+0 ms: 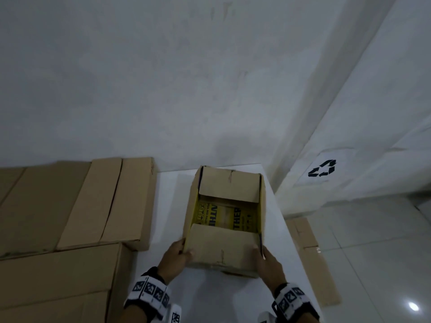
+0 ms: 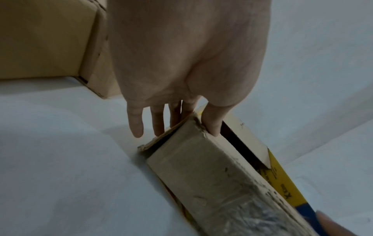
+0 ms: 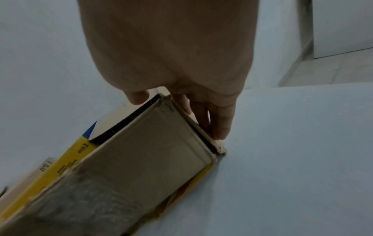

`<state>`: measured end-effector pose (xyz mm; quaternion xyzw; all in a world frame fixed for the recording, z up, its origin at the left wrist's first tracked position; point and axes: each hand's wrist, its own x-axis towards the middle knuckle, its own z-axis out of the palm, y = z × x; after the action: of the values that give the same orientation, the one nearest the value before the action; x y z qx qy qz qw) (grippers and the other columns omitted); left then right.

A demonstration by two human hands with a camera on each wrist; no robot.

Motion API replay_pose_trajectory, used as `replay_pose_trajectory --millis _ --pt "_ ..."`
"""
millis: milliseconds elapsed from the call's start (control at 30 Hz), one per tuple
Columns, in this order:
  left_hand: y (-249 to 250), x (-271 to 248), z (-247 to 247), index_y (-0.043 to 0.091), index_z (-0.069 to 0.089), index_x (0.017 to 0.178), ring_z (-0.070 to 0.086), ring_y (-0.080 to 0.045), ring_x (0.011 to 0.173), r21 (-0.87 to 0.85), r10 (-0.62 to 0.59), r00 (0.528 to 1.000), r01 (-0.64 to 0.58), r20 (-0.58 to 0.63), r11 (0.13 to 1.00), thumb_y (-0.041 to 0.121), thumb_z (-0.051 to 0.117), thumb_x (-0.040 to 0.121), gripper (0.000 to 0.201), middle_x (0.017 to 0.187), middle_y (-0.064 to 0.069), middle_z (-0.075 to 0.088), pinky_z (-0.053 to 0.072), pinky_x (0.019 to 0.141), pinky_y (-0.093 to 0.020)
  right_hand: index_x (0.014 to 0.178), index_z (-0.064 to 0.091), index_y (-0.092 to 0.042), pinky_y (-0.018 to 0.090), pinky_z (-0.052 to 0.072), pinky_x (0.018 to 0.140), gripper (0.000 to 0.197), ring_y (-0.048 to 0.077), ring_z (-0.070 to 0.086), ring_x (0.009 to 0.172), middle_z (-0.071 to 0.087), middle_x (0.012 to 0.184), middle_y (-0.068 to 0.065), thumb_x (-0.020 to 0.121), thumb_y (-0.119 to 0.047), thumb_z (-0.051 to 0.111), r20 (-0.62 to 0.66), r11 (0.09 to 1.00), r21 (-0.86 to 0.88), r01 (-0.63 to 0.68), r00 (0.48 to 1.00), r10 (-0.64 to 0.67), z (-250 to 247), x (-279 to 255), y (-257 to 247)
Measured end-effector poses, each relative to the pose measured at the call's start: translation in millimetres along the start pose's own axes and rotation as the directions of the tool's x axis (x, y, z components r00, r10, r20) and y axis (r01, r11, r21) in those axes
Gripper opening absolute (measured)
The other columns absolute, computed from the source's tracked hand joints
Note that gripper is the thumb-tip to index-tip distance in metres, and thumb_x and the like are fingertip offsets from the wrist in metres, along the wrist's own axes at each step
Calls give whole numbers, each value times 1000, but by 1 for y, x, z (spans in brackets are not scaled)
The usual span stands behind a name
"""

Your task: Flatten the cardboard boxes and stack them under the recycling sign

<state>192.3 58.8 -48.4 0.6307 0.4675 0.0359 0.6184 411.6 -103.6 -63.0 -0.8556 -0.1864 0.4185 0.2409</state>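
Note:
An open cardboard box point(image 1: 226, 220) with a yellow printed inside stands on the white table point(image 1: 170, 206). Its near and far flaps are folded inward. My left hand point(image 1: 179, 250) grips the near left corner, thumb on the near flap and fingers down the outer side wall. My right hand point(image 1: 265, 255) grips the near right corner the same way. The left wrist view shows the left hand point(image 2: 181, 118) astride the box point(image 2: 201, 167) corner. The right wrist view shows the right hand point(image 3: 179, 111) on the box point(image 3: 151, 151) likewise. A black recycling sign point(image 1: 323, 169) is on the right wall.
Large closed cardboard boxes point(image 1: 70, 206) fill the left side and touch the table's left part. A flattened cardboard piece point(image 1: 310, 252) lies on the tiled floor point(image 1: 373, 241) right of the table, below the sign. A white wall stands behind the table.

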Motion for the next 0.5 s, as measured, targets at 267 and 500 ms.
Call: replay_pose_trajectory --millis 267,500 --pt "-58 35 -31 27 58 123 59 -24 114 236 -61 997 50 41 970 41 58 81 44 121 -1 62 49 98 -42 83 64 -18 29 50 74 39 21 62 85 64 85 4 94 -51 46 80 929 -362 74 996 -48 -8 -9 7" --pt "-51 21 -32 9 28 150 31 -25 141 563 -7 1000 -1 13 826 14 44 98 54 155 -9 29 27 114 -27 51 56 -17 26 54 72 54 8 51 46 53 49 -4 87 -58 53 342 851 -510 124 937 68 -19 -21 2"
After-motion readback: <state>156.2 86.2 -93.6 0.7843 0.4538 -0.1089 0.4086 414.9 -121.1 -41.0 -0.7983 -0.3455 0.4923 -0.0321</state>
